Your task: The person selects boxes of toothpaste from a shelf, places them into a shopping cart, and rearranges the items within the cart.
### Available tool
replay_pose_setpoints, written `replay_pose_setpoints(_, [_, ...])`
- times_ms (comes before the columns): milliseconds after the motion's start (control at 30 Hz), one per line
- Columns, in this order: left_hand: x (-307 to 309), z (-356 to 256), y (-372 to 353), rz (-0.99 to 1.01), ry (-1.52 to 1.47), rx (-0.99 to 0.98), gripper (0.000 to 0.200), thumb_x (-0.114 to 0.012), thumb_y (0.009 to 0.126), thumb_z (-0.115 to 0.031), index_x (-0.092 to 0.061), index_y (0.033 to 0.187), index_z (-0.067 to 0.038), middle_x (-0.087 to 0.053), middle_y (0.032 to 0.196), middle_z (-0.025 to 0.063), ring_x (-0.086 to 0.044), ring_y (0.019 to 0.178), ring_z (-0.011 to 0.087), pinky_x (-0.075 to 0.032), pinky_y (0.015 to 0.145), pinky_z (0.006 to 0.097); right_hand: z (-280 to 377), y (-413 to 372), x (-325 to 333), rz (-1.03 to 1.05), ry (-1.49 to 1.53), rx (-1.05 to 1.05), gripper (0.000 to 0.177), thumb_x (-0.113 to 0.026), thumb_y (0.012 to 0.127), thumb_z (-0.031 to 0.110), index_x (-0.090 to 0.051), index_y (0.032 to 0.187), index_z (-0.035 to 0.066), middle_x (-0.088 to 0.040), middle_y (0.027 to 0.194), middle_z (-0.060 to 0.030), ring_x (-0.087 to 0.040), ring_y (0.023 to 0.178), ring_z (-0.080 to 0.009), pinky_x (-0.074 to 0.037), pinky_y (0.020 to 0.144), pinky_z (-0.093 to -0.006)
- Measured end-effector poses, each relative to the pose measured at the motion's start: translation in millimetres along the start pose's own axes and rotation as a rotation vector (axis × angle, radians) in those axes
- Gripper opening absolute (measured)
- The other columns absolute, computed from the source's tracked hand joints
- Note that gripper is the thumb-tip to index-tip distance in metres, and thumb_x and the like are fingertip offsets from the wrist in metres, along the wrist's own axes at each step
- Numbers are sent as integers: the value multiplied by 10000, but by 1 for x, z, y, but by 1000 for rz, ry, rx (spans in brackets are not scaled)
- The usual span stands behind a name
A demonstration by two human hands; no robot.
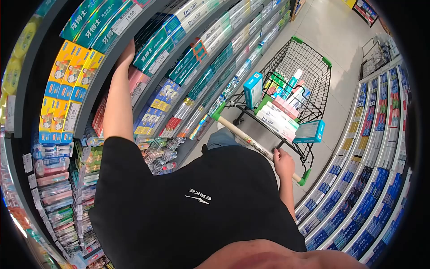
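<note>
My left hand (127, 54) reaches into a shelf on the left, between teal toothpaste boxes (154, 50) above and pink boxes (138, 81) below. The shelf edge and the boxes hide its fingers, so whether it holds anything does not show. My right hand (283, 162) is closed round the cream handle (244, 136) of a shopping cart (309, 58). Inside the cart's black wire basket lie several white Doctor boxes (274, 117), pink boxes and other packs.
Yellow children's toothpaste boxes (71, 67) stand left of my left arm. Hanging toothbrush packs (56, 179) fill the lower left. Another stocked shelf (358, 179) runs along the right. Tiled floor (309, 20) stretches beyond the cart.
</note>
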State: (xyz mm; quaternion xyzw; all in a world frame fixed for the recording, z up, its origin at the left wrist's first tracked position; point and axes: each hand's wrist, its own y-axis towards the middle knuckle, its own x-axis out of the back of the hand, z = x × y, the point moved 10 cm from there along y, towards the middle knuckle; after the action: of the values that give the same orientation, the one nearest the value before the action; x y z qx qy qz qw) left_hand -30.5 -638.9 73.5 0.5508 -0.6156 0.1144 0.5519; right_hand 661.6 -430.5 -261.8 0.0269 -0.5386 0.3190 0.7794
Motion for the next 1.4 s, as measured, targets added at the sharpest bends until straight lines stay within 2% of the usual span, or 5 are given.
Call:
replay_pose_setpoints(267, [-33,-47,-72,67,460,-350,1007,-640,967,-665,-348,1660,4,-346,1706,280,-328,1588,431,-244,1297,534,-3,1,-1,12,-15,-28,393,-554,1065,446,-700,979,91,-749,933,-143,-728,887,-401,-560,771,-541])
replay_pose_setpoints(500, [-8,-106,-141,-287,502,-525,511,-756,971,-322,-632,1426,-124,-661,1478,53,-546,1431,280,-342,1213,567,-5,0,7,-102,111,28,340,-638,1032,420,-720,1118,101,-747,1045,-139,-727,880,-369,-568,767,-506])
replay_pose_setpoints(767, [-131,-217,-344,524,-407,-867,590,-739,759,-7,-676,1336,-108,-739,1241,86,-684,1107,301,-484,970,449,103,-5,116,-435,144,318,667,-846,880,275,-583,1483,166,-642,1396,-103,-721,847,-287,-597,750,-406])
replay_pose_setpoints(967, [-182,-256,-428,702,-542,-947,634,-831,808,-112,-634,1410,-111,-706,1355,67,-640,1223,295,-446,1030,451,90,25,92,-280,-274,473,475,-831,821,315,-618,1208,140,-677,1061,-21,-746,869,-230,-602,709,-399])
replay_pose_setpoints(1400, [-256,-219,-429,636,-87,-683,771,-628,993,-615,-544,1551,-91,-579,1535,233,-490,1468,396,-331,1232,546,-47,152,28,-136,-14,62,471,-783,938,325,-628,1355,168,-701,1277,-82,-699,1156,-366,-578,928,-504])
